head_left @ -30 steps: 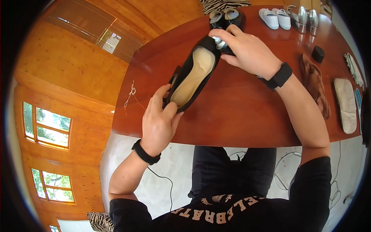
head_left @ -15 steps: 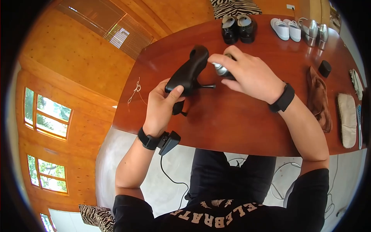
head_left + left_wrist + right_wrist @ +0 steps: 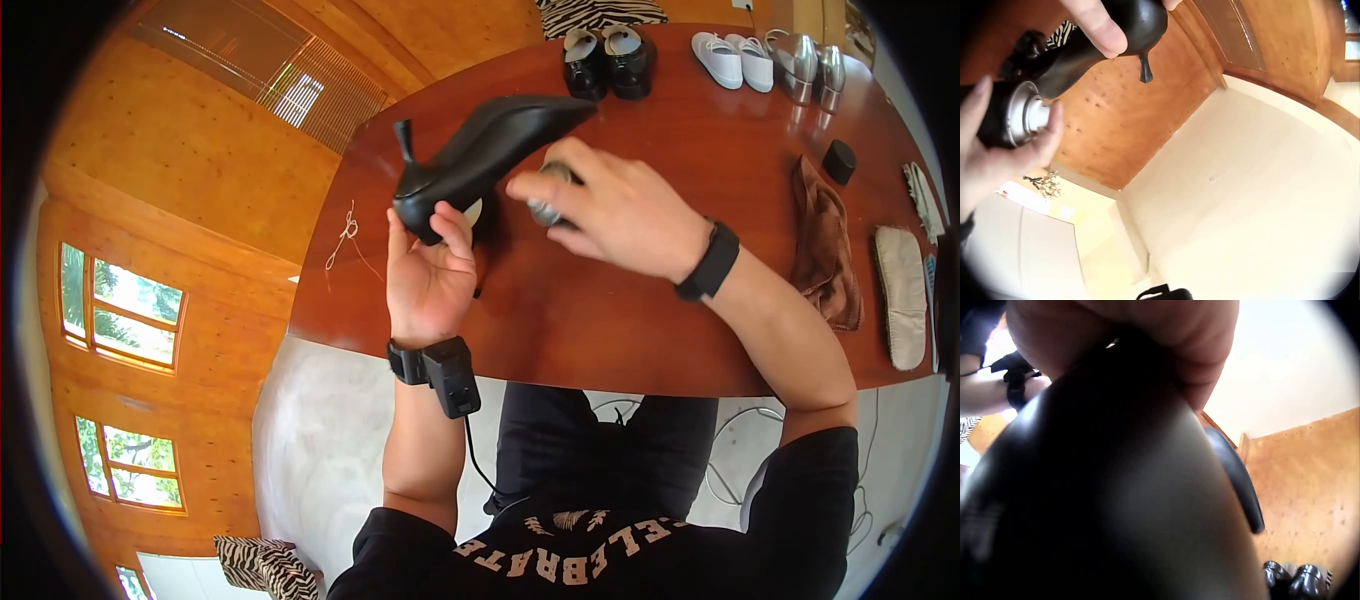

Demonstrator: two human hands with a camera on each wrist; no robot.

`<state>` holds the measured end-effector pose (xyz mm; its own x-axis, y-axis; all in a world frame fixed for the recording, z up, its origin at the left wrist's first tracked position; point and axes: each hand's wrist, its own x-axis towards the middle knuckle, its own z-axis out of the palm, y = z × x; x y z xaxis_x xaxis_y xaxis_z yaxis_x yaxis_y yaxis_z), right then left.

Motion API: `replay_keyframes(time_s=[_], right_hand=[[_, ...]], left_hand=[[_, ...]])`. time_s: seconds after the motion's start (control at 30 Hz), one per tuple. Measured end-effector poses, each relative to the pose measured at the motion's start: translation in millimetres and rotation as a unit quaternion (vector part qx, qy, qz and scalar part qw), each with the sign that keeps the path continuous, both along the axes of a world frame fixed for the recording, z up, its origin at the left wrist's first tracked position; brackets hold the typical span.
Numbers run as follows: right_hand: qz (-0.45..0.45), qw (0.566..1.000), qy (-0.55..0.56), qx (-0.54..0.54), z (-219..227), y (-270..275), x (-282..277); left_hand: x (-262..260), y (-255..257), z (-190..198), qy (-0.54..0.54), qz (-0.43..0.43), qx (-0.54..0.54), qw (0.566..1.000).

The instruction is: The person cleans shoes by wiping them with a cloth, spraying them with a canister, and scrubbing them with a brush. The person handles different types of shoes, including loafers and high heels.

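My left hand (image 3: 432,275) holds a black heeled shoe (image 3: 480,150) by its heel end, the sole turned upward, the thin heel pointing up and the toe pointing right. My right hand (image 3: 620,210) grips a spray can (image 3: 553,190), close to the right of the shoe. In the left wrist view the can (image 3: 1000,115) has a silver top and white nozzle, with a finger of the right hand (image 3: 1016,159) at the nozzle. The can's dark body (image 3: 1116,487) fills much of the right wrist view. Behind the left hand, a second heeled shoe is mostly hidden.
Black shoes (image 3: 628,65), white sneakers (image 3: 718,60) and silver shoes (image 3: 798,65) line the back of the table (image 3: 620,340). On the right are a black cap (image 3: 840,160), a brown cloth (image 3: 825,250) and a beige pad (image 3: 900,295). A thin string (image 3: 345,235) lies left.
The left hand has turned palm up and rolled the shoe from opening-up to sole-up, its toe swinging right. The right hand, still holding the can, has moved down and slightly left since half a second ago.
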<state>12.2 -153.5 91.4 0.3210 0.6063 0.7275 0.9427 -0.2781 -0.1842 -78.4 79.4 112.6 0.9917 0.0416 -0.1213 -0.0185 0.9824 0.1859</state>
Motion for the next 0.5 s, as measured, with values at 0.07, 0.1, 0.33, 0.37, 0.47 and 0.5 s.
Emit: replay_keyframes(time_s=[0.07, 0.1, 0.33, 0.37, 0.47, 0.5], right_hand=[[-0.039, 0.999, -0.003, 0.02, -8, -8, 22], [-0.055, 0.998, 0.004, 0.031, -12, -13, 38], [-0.194, 0.969, -0.044, 0.148, 8, -66, 91], [-0.201, 0.971, -0.004, 0.131, 27, -69, 74], [-0.185, 0.976, 0.014, 0.111, 49, -75, 55], [-0.173, 0.979, 0.003, 0.111, 51, -75, 53]], left_hand=[[-6, 3, 4, -0.014, 0.002, -0.042, 0.999], [-8, 8, 5, -0.012, 0.009, -0.046, 0.999], [-14, 6, 16, -0.096, 0.055, 0.184, 0.977], [-11, 4, 14, -0.1, 0.077, 0.251, 0.96], [-7, -29, 22, -0.105, 0.124, 0.494, 0.854], [-5, -33, 19, -0.105, 0.129, 0.564, 0.809]])
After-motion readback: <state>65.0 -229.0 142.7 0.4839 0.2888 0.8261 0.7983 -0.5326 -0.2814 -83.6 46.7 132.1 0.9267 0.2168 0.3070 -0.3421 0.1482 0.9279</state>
